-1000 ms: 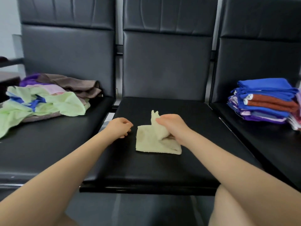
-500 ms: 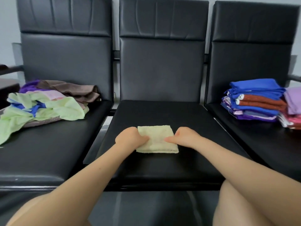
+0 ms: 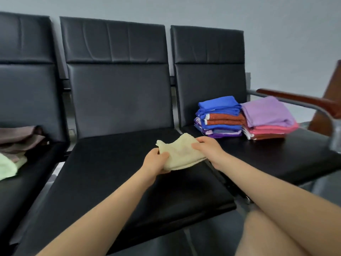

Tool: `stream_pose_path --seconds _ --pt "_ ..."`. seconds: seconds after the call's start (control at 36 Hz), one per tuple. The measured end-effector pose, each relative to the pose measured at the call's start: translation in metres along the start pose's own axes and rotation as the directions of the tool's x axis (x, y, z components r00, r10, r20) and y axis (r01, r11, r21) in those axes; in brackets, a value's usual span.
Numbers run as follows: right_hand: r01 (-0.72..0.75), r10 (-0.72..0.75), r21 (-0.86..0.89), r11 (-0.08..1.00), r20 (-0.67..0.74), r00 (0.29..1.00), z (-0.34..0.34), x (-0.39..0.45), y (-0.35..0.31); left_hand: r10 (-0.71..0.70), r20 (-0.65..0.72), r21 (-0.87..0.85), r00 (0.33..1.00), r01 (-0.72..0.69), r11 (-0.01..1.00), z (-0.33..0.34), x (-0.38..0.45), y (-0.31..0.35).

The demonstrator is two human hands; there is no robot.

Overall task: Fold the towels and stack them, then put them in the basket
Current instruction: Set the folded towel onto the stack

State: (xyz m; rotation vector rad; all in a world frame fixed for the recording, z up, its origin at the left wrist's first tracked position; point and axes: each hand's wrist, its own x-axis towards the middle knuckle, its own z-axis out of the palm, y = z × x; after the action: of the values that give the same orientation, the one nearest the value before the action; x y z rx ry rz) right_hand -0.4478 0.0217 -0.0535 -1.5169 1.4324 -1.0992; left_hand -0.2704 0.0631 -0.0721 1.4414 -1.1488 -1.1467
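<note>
A folded pale yellow towel (image 3: 180, 153) hangs in the air just above the middle seat (image 3: 114, 178). My left hand (image 3: 155, 161) grips its near left edge and my right hand (image 3: 206, 148) grips its right edge. Two stacks of folded towels stand on the right seat: a blue-topped stack (image 3: 219, 117) with rust and purple layers, and beside it a lilac-topped stack (image 3: 267, 117) with pink layers. Unfolded towels (image 3: 13, 145), brown and light green, lie on the left seat. No basket is in view.
Three black padded seats stand in a row against a grey wall. A wooden armrest on a metal bar (image 3: 302, 100) borders the right seat. My bare knee (image 3: 267, 235) shows at the lower right.
The towel was folded flat on the middle seat; both hands have taken it by its sides and lifted it toward the right. My view has swung right.
</note>
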Motion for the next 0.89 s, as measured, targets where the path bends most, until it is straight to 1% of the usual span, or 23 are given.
stream_pose_path --seconds 0.06,0.14,0.22,0.25,0.31,0.36,0.42,0.44,0.5,0.53,0.58,0.61,0.67,0.72,0.78,0.83,0.89 --pt "0.041 -0.037 0.050 0.998 -0.073 0.997 -0.030 0.006 0.012 -0.012 0.052 -0.031 0.999 0.013 0.999 0.033 0.010 0.007" --pt "0.078 -0.054 0.108 0.991 -0.215 0.975 -0.077 0.017 0.033 -0.007 0.137 -0.003 0.991 0.008 1.000 0.087 0.026 0.014" --pt "0.059 -0.034 0.071 0.996 -0.318 0.948 -0.119 0.027 0.056 0.002 0.205 0.018 0.979 -0.005 1.000 0.138 0.040 0.018" --pt "0.048 -0.028 0.050 0.998 -0.349 0.937 -0.128 0.030 0.063 0.007 0.209 0.032 0.978 -0.014 0.999 0.149 0.044 0.019" --pt "0.007 -0.016 -0.022 1.000 -0.418 0.908 -0.150 0.035 0.080 0.021 0.227 0.084 0.974 -0.041 0.996 0.180 0.055 0.018" --pt "-0.110 0.023 -0.181 0.977 -0.426 0.904 -0.168 0.039 0.100 0.035 0.231 0.204 0.972 -0.084 0.975 0.201 0.063 0.014" --pt "-0.270 0.105 -0.366 0.891 -0.411 0.905 -0.179 0.040 0.116 0.062 0.221 0.385 0.973 -0.146 0.911 0.214 0.066 0.009" --pt "-0.316 0.129 -0.419 0.851 -0.417 0.900 -0.181 0.039 0.121 0.084 0.204 0.448 0.975 -0.169 0.878 0.217 0.067 0.008" --pt "-0.338 0.105 -0.487 0.805 -0.444 0.890 -0.179 0.039 0.119 0.103 0.181 0.482 0.978 -0.179 0.858 0.218 0.067 0.007" --pt "-0.341 0.078 -0.523 0.781 -0.460 0.885 -0.177 0.039 0.115 0.095 0.177 0.468 0.980 -0.169 0.868 0.216 0.067 0.008" --pt "-0.325 -0.002 -0.594 0.736 -0.482 0.876 -0.168 0.037 0.106 0.089 0.150 0.432 0.985 -0.147 0.890 0.208 0.065 0.009" --pt "-0.293 -0.054 -0.614 0.733 -0.482 0.875 -0.164 0.036 0.102 0.098 0.137 0.426 0.986 -0.148 0.892 0.201 0.066 0.010" --pt "-0.159 -0.145 -0.583 0.797 -0.440 0.886 -0.150 0.035 0.090 0.131 0.098 0.414 0.987 -0.160 0.896 0.177 0.065 0.015" --pt "-0.013 -0.167 -0.467 0.884 -0.342 0.925 -0.131 0.031 0.074 0.177 0.054 0.396 0.983 -0.183 0.900 0.147 0.063 0.021" --pt "0.053 -0.145 -0.389 0.920 -0.210 0.967 -0.105 0.025 0.058 0.224 0.002 0.378 0.975 -0.208 0.902 0.109 0.059 0.026" --pt "0.094 -0.109 -0.313 0.945 -0.031 0.994 -0.072 0.018 0.041 0.263 -0.057 0.397 0.963 -0.220 0.891 0.062 0.049 0.028" --pt "0.114 -0.077 -0.243 0.963 0.157 0.985 -0.039 0.012 0.026 0.286 -0.114 0.433 0.951 -0.211 0.876 0.017 0.043 0.027"
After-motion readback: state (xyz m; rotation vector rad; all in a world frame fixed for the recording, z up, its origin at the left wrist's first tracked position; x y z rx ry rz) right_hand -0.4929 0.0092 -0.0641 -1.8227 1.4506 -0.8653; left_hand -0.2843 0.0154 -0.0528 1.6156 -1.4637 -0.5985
